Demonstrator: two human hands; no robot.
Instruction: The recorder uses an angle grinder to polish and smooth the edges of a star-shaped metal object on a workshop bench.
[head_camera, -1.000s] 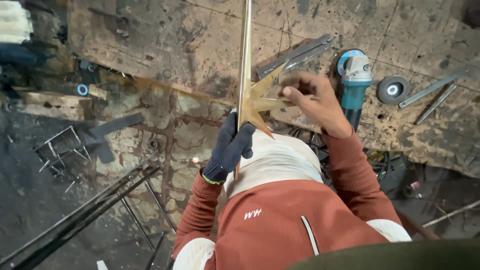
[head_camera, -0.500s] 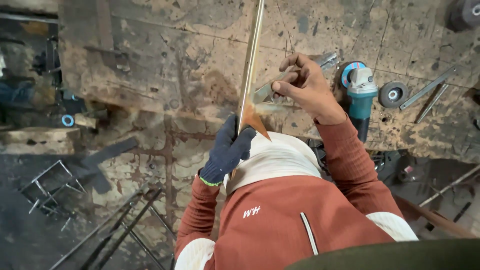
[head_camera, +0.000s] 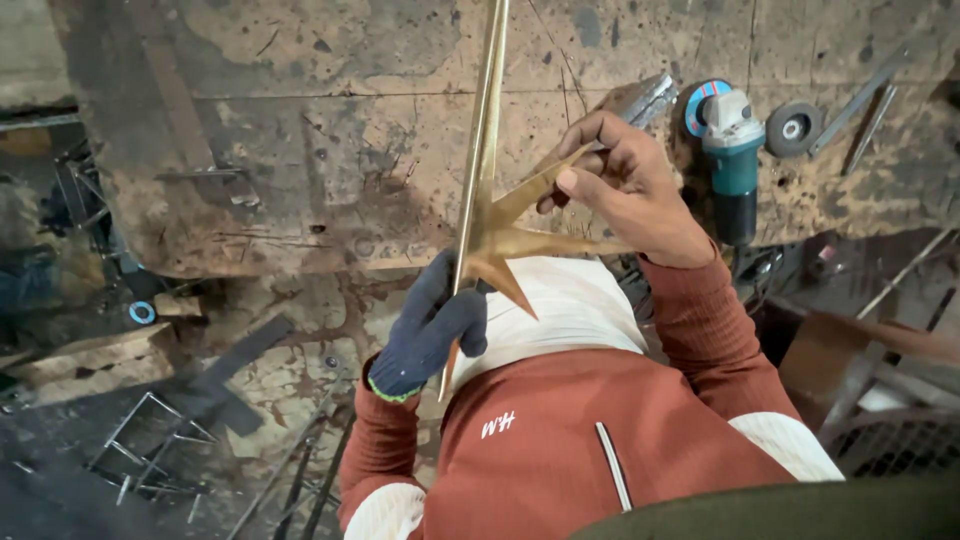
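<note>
- brass star with a long thin spike, held up in front of my chest, over the edge of the worn bench.
- long axis runs near vertical in view, tilted a bit: long spike points up and away from me, out of the top of the frame; short lower tip points down toward my lap, ending below my left hand.
- side points: one goes up-right under my right fingers, one goes right toward my right wrist, one goes down-right over my white apron.
- left hand, in a dark blue knit glove, is wrapped tight round the lower stem just under the star's centre.
- right hand, bare, pinches the upper-right point between thumb and fingers; thumb lies flat on the point.
- both hands touch the star; the star touches nothing else that i can see.
- teal angle grinder lies on the bench just right of my right hand, disc end away from me.
- loose grey disc beside the grinder, to its right.
- round blue-rimmed label on the grinder's disc, top end; print too small to tell.
- small white logo on the chest of my rust-red top.
- flat metal bars at the bench's far right.
- blue ring on the floor at left, wire frames near it.
</note>
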